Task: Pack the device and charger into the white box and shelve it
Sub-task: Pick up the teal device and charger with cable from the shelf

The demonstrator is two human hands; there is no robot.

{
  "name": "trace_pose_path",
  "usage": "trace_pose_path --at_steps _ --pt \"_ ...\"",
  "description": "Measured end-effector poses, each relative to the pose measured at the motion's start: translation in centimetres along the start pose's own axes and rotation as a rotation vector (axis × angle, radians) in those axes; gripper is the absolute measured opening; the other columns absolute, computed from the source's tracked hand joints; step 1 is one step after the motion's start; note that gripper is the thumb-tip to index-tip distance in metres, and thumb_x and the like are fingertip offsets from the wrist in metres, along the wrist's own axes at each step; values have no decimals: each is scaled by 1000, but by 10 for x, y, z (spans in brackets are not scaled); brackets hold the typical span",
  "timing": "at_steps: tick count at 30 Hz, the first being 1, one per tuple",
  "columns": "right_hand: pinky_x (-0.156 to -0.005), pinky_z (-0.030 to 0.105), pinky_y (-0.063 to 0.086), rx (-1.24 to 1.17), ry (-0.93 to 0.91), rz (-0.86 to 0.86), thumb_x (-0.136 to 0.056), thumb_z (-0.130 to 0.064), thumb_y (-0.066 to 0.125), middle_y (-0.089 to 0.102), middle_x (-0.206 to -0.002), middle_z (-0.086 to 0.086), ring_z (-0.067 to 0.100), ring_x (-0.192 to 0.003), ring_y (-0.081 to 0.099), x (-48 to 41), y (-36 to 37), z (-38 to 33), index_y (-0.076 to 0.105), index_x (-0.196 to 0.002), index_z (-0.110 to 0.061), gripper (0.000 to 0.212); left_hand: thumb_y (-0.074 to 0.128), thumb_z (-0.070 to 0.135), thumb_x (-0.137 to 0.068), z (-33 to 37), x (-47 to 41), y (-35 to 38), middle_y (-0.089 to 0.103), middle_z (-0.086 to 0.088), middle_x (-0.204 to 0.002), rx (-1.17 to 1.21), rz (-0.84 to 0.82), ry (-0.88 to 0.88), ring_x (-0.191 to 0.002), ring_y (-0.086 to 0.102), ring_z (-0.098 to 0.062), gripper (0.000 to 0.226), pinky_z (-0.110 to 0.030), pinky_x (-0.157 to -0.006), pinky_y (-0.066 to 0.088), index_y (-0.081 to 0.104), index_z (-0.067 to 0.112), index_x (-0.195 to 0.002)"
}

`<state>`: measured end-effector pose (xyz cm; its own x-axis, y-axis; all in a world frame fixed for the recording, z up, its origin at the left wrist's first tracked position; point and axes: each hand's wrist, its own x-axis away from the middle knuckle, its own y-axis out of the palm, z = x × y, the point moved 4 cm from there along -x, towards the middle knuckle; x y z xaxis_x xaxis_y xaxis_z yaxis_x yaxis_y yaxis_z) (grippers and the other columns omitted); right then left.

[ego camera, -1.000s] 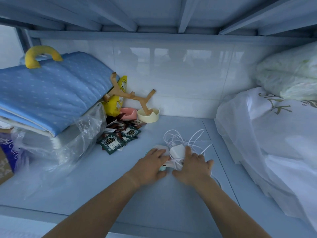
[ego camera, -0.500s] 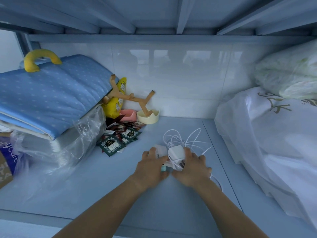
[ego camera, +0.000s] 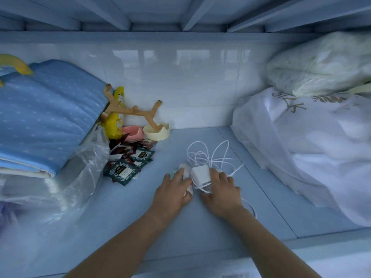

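Observation:
Both my hands rest on the pale blue shelf (ego camera: 124, 213), side by side in the middle. My right hand (ego camera: 219, 189) grips a white charger block (ego camera: 200, 174), and its white cable (ego camera: 208, 155) lies in loose loops behind the hand. My left hand (ego camera: 173, 190) is closed over a small white device (ego camera: 185, 170) next to the charger; most of the device is hidden under my fingers. No white box shows in this view.
On the left lies folded blue bedding (ego camera: 44, 119) over a plastic-wrapped bundle (ego camera: 66, 181). Tea sachets (ego camera: 128, 163), a yellow packet (ego camera: 116, 115), a wooden rack (ego camera: 136, 113), a pink dish (ego camera: 132, 132) and a cream dish (ego camera: 156, 132) crowd the back. White bagged bedding (ego camera: 313, 149) fills the right.
My hands have barely shifted and stay on the charger and device. The head camera has moved a little closer to the shelf.

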<state>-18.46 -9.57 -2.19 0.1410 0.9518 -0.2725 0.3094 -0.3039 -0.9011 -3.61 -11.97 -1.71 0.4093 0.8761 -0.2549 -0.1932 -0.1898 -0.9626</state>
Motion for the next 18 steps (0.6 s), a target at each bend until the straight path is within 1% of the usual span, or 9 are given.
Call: trace_pose_path --at_steps 1,3,5,6,9,13,18 --pt "-87 43 37 -3 15 4 -76 -49 52 41 -133 6 31 -117 39 3 0 -1 20 -138 -27 73 45 35 -87 -1 1 0 25 5 -149 -7 -7 23 -118 36 -26 41 -34 -87 47 41 33 -128" --pt "-88 45 36 -9 55 30 -74 -61 50 42 -133 5 31 -118 39 9 -2 -5 21 -136 -30 75 48 36 -87 -4 3 -1 27 6 -148 8 -25 62 -119 35 -25 40 -35 -89 46 43 32 -127" --pt "-91 46 35 -10 94 27 -72 -70 48 41 -136 4 30 -122 38 13 -2 -10 16 -139 -34 83 50 36 -87 -6 5 -4 30 5 -147 43 -35 100 -116 37 -26 39 -35 -92 44 47 31 -126" --pt "-92 45 34 -6 104 16 -73 -72 48 39 -139 4 29 -125 36 14 -2 -11 12 -142 -36 85 51 35 -86 -8 6 -5 31 5 -146 51 -34 118 -115 39 -26 39 -35 -93 43 48 31 -125" --pt "-92 44 33 -7 101 3 -78 -67 47 39 -141 3 27 -127 34 19 -3 -15 7 -144 -41 80 51 28 -83 -13 12 -9 37 5 -141 84 -8 139 -109 42 -25 39 -35 -89 44 51 32 -122" --pt "-91 43 36 12 82 13 -83 -61 45 41 -138 6 30 -124 36 31 -2 -23 5 -144 -41 76 52 24 -81 -20 23 -10 41 7 -136 128 29 135 -106 43 -23 38 -33 -83 46 53 33 -119" --pt "-85 43 39 52 62 68 -85 -59 43 46 -126 10 33 -114 41 47 -2 -29 3 -141 -48 70 54 27 -83 -27 34 -13 40 4 -141 220 60 98 -112 44 -26 40 -35 -87 46 51 32 -122"
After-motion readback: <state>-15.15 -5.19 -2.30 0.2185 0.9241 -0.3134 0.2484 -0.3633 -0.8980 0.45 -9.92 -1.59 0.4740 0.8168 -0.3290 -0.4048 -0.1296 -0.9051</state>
